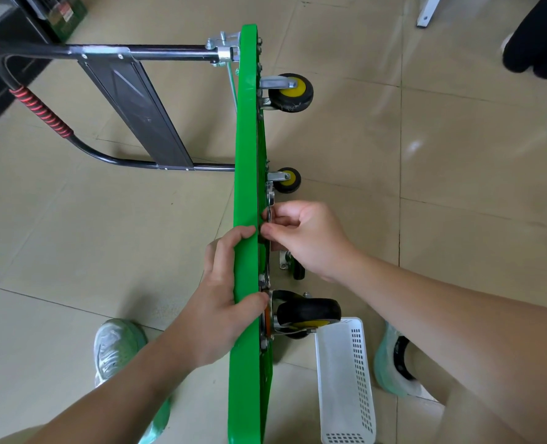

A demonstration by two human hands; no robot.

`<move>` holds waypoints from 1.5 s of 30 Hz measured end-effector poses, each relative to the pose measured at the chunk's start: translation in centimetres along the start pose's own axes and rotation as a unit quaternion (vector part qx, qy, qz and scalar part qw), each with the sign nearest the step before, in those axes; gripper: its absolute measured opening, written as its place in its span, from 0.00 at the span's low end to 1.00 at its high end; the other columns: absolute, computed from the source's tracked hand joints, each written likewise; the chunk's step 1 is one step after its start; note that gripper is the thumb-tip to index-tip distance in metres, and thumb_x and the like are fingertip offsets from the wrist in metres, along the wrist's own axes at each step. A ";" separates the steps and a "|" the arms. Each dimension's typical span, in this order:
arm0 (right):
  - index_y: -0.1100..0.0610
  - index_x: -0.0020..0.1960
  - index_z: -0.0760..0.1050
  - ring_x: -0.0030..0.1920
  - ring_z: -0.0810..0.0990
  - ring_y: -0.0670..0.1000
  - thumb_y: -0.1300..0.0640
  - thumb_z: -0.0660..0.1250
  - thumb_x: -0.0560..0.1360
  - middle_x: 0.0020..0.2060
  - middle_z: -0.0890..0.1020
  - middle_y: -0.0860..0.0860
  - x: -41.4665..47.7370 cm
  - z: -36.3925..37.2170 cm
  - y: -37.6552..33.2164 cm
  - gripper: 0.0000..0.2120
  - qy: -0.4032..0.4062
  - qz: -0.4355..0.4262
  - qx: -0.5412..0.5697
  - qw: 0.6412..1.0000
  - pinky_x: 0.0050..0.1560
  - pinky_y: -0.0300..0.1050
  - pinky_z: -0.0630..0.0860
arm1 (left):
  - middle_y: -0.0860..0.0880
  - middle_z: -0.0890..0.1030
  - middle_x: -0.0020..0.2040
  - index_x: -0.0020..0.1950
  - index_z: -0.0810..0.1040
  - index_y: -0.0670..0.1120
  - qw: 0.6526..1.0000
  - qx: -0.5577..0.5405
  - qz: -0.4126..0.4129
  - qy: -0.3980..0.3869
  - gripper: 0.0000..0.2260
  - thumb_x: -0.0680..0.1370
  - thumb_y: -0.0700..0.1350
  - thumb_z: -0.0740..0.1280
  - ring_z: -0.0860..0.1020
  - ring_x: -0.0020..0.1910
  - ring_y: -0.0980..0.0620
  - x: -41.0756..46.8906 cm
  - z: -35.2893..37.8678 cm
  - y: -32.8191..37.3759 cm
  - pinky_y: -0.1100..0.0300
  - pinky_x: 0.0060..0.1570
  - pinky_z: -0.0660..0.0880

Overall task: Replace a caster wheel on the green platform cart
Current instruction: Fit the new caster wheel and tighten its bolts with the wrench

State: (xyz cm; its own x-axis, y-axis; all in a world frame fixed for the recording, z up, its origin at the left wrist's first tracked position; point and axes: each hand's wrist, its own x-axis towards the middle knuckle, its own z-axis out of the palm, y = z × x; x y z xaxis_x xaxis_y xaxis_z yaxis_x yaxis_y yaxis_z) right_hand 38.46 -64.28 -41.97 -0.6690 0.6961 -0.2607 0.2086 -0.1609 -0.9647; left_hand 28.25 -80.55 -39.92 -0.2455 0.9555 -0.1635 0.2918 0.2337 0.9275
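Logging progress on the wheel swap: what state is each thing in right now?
Green platform cart: standing on its side, handle unfolded.
Left hand: grips the cart's upper edge.
Right hand: holds wrench at the underside.
Far caster, middle caster, near caster: mounted.
Loose caster: on the floor, unmounted.

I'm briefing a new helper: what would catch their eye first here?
The green cart stands on edge down the middle, black-and-yellow casters on its right. The left hand grips its rim while the right hand pinches a wrench at its underside. A white basket lies bottom right.
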 end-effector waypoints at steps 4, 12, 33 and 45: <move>0.59 0.57 0.83 0.49 0.87 0.54 0.66 0.72 0.76 0.46 0.88 0.54 0.6 0.2 1.2 0.10 0.024 0.032 0.021 0.999 0.54 0.57 0.83 | 0.61 0.63 0.65 0.69 0.55 0.74 1.000 0.000 -0.006 0.000 0.33 0.67 0.59 0.64 0.71 0.57 0.65 0.0 0.0 0.1 0.75 0.51 0.69; 0.65 0.58 0.80 0.48 0.86 0.56 0.62 0.71 0.78 0.51 0.85 0.59 2.7 -0.3 2.3 0.11 0.037 0.141 0.025 0.989 0.48 0.49 0.85 | 0.65 0.64 0.62 0.68 0.55 0.76 1.000 -0.002 -0.004 -0.003 0.33 0.68 0.57 0.66 0.74 0.50 0.56 -0.2 -0.1 0.3 0.59 0.51 0.76; 0.55 0.46 0.81 0.43 0.86 0.51 0.66 0.71 0.77 0.43 0.85 0.54 2.2 -1.5 -1.7 0.07 0.080 0.067 0.010 0.994 0.44 0.45 0.84 | 0.59 0.64 0.64 0.69 0.56 0.74 1.000 -0.004 -0.012 -0.001 0.34 0.71 0.49 0.67 0.76 0.51 0.53 -0.1 0.0 0.2 0.56 0.53 0.77; 0.50 0.48 0.81 0.42 0.83 0.44 0.66 0.72 0.76 0.44 0.86 0.53 -0.5 0.0 -1.8 0.12 0.002 -0.029 -0.025 0.999 0.47 0.40 0.81 | 0.54 0.66 0.68 0.67 0.59 0.77 0.999 -0.039 0.003 0.022 0.31 0.67 0.57 0.66 0.73 0.58 0.62 -0.3 0.4 -0.2 0.74 0.56 0.70</move>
State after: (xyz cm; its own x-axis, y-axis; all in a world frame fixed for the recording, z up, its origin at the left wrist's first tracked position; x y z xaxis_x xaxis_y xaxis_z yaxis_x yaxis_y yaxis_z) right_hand 38.42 -64.39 -40.13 -0.6787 0.7055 -0.2042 0.2045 -0.0855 -0.9751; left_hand 28.60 -80.78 -40.16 -0.2843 0.9477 -0.1453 0.2207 0.2122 0.9520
